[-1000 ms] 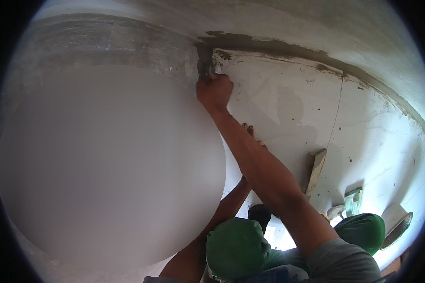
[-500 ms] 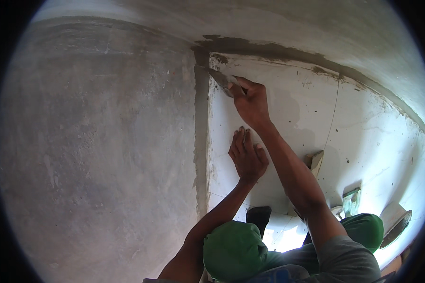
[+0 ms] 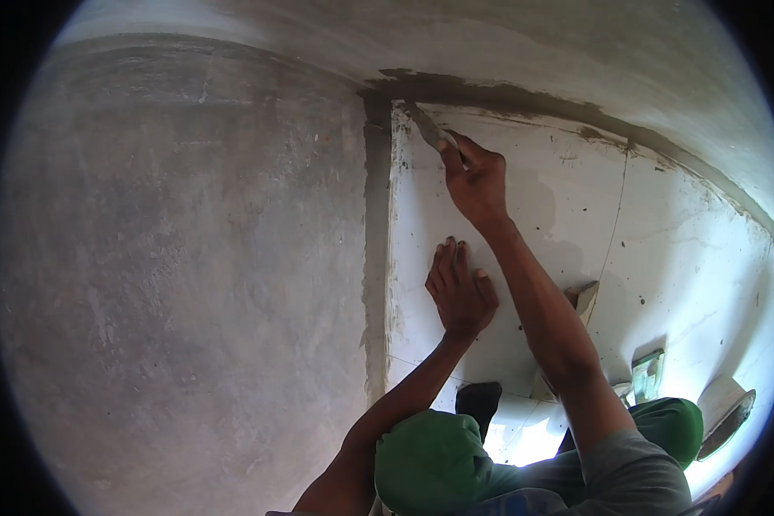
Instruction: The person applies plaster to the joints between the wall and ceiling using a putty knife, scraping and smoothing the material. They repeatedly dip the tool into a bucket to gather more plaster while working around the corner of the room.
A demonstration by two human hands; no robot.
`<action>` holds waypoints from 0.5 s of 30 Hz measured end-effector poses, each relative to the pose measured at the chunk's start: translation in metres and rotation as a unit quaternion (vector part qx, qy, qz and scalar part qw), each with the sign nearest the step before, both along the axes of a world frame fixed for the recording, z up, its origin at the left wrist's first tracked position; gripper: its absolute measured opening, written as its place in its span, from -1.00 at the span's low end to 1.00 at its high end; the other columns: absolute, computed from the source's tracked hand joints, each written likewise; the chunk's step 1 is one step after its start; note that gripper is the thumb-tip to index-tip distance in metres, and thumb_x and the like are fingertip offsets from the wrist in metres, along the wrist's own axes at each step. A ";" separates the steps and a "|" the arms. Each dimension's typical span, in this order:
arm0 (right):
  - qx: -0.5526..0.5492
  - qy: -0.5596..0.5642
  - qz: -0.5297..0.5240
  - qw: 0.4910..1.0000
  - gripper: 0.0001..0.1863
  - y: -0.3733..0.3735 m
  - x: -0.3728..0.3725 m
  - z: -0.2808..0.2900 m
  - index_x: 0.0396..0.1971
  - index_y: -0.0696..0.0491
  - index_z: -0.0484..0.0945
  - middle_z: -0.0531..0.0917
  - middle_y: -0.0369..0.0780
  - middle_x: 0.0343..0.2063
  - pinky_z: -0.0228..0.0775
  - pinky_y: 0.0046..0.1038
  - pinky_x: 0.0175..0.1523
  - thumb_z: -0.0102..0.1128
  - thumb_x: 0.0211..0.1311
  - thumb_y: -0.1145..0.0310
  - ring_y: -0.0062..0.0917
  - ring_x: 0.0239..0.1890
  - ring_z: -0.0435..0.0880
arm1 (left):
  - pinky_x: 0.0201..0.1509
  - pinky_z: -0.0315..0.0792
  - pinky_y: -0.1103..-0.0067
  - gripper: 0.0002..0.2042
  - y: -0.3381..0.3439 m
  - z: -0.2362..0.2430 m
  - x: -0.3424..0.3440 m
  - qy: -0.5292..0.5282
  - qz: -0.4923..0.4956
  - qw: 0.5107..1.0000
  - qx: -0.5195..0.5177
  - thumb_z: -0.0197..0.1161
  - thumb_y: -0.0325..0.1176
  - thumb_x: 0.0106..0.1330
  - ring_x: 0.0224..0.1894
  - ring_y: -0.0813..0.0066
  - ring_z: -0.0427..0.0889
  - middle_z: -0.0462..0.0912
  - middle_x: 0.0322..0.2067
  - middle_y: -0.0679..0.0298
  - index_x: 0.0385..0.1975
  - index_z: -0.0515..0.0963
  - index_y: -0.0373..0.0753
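My right hand (image 3: 478,185) grips a small trowel (image 3: 428,127) with a flat grey blade. Its tip is at the far left corner of the white tiled floor (image 3: 525,258), close to the damp grey mortar strip (image 3: 490,93) along the far wall. Below it, my left hand (image 3: 461,291) lies palm down on the tile, fingers stretched out and holding nothing. A second mortar strip (image 3: 376,249) runs down the left side, between the tile and the grey plastered wall (image 3: 189,258). My fingers hide most of the trowel's handle.
Beyond my right forearm lies a broken tile piece (image 3: 586,301). Farther right are a greenish rectangular object (image 3: 648,377) and a round pale container (image 3: 725,417). My green-covered knees (image 3: 430,460) and a dark shoe (image 3: 478,402) are near the lower edge. Crumbs dot the tiles.
My right hand has moved the trowel up and slightly right, from the left mortar strip to the corner by the far wall. The view has shifted slightly; my left hand stays on the tile.
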State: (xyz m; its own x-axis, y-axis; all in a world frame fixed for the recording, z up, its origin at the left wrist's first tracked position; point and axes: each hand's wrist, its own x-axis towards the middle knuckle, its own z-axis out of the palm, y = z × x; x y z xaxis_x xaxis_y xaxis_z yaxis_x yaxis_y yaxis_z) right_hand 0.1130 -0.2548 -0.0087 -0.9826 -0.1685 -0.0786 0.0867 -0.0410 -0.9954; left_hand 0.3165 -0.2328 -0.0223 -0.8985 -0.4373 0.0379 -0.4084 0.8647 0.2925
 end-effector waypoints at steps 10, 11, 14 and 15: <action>0.051 0.197 -0.004 0.979 -0.73 -0.027 -0.005 -0.006 -0.01 0.14 0.73 0.80 0.06 -0.15 0.70 -0.23 -0.05 0.20 0.35 0.57 -0.07 -0.12 0.83 | 0.57 0.04 0.02 -0.41 0.001 -0.006 0.003 -0.015 0.014 1.000 0.000 0.04 -0.17 0.49 0.58 -0.05 0.17 0.26 0.49 -0.03 0.46 0.30 -0.33; 0.050 0.195 -0.005 0.979 -0.73 -0.035 -0.007 -0.006 -0.01 0.14 0.73 0.80 0.06 -0.15 0.70 -0.23 -0.05 0.20 0.35 0.57 -0.07 -0.12 0.83 | 0.57 0.03 0.02 -0.40 0.001 -0.006 0.003 -0.016 0.013 1.000 0.008 0.05 -0.16 0.50 0.58 -0.05 0.16 0.26 0.49 -0.03 0.47 0.28 -0.32; 0.029 0.201 -0.002 0.979 -0.68 -0.056 -0.012 -0.007 -0.02 0.17 0.69 0.78 0.04 -0.16 0.69 -0.12 -0.08 0.17 0.25 0.62 -0.03 -0.18 0.80 | 0.58 0.00 0.02 -0.35 -0.001 -0.004 0.003 -0.032 0.011 0.998 0.046 0.10 -0.11 0.51 0.59 -0.07 0.13 0.22 0.50 -0.03 0.50 0.22 -0.31; 0.031 0.202 -0.018 0.979 -0.68 -0.061 -0.012 -0.008 -0.02 0.17 0.69 0.78 0.03 -0.16 0.69 -0.11 -0.08 0.18 0.24 0.63 -0.02 -0.18 0.80 | 0.58 -0.03 0.02 -0.31 -0.002 -0.003 0.002 -0.046 0.010 0.996 0.077 0.15 -0.07 0.50 0.60 -0.07 0.10 0.19 0.51 -0.03 0.52 0.18 -0.31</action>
